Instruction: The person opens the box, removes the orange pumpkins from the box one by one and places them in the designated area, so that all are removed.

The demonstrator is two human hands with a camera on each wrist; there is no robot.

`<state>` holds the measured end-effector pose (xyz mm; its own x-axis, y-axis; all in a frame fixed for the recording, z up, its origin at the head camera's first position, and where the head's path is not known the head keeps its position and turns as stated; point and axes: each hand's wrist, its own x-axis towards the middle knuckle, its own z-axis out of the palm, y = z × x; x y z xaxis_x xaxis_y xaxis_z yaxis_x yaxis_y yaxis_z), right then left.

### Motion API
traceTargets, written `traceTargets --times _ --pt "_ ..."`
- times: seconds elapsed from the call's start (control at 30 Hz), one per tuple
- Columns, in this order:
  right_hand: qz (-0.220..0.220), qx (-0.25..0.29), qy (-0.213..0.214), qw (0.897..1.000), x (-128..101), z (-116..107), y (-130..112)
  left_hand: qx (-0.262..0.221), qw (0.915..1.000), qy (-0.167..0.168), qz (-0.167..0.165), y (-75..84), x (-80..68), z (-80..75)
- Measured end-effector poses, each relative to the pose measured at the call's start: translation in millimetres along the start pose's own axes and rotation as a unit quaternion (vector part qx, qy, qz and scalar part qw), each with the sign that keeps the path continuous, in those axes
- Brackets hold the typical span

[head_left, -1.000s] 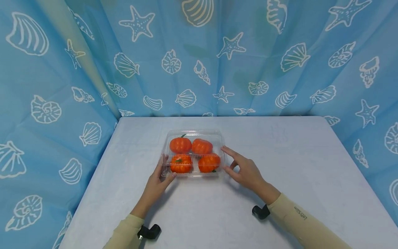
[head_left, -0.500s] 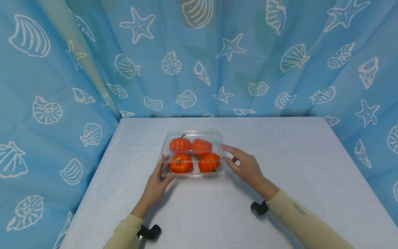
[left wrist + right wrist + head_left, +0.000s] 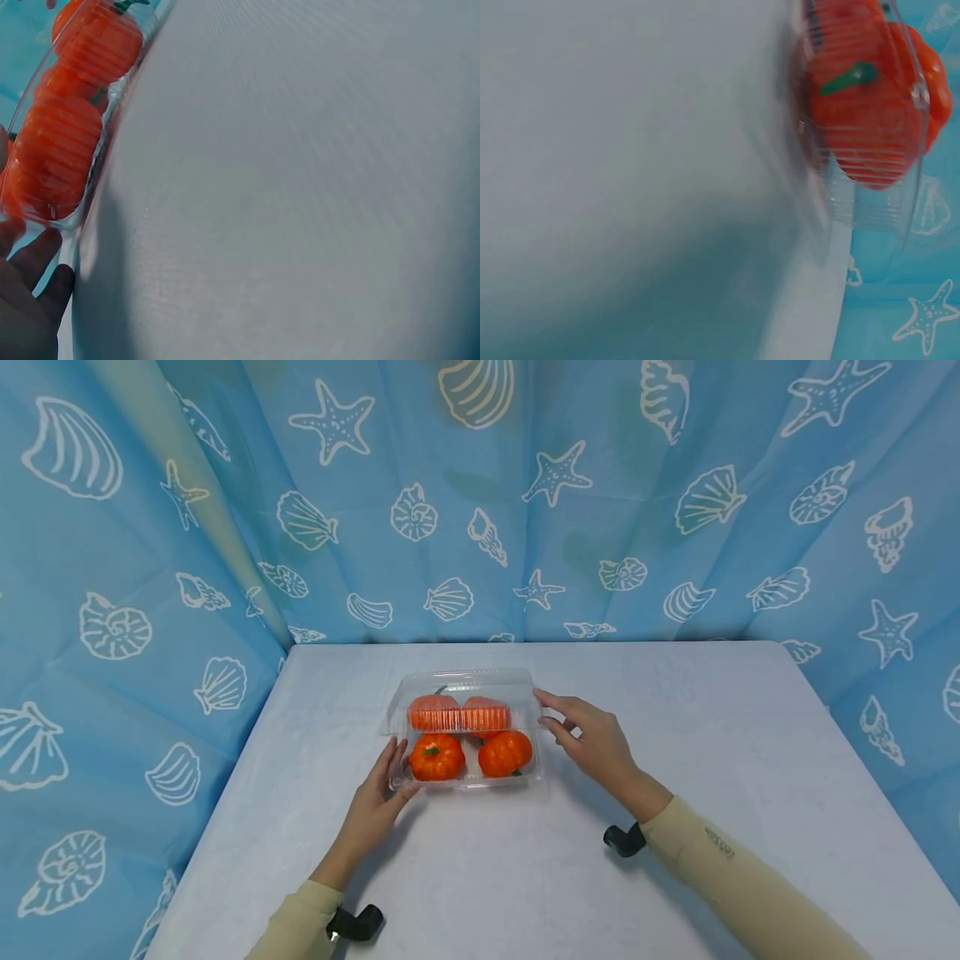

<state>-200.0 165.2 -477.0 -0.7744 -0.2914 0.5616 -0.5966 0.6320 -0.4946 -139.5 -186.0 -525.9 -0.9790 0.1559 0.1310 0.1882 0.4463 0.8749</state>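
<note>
Left hand (image 3: 372, 807) braces the clear box (image 3: 465, 774) at its near left corner with straight fingers; right hand (image 3: 592, 745) pinches the half-raised lid (image 3: 459, 683) at the box's right edge. Lifted unevenly, the light box could skid across the surface (image 3: 675, 860), spilling pumpkins (image 3: 504, 752).

beige long sleeves (image 3: 720, 868), black wrist mounts (image 3: 622, 840), bare hands

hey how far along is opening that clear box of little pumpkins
Partly open. The lid is raised at its front edge, tilted up over the two rear pumpkins. The right hand lifts it at the right corner while the left hand steadies the clear box at its front left corner. Left: swinging the lid fully back. All four pumpkins sit inside.
</note>
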Motion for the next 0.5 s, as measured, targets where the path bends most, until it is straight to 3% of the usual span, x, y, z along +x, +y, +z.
traceTargets --times 0.5 --pt "0.041 0.052 0.014 0.998 23 -5 -3 0.004 0.9999 -0.016 -0.005 2.1 -3.4 -7.6"
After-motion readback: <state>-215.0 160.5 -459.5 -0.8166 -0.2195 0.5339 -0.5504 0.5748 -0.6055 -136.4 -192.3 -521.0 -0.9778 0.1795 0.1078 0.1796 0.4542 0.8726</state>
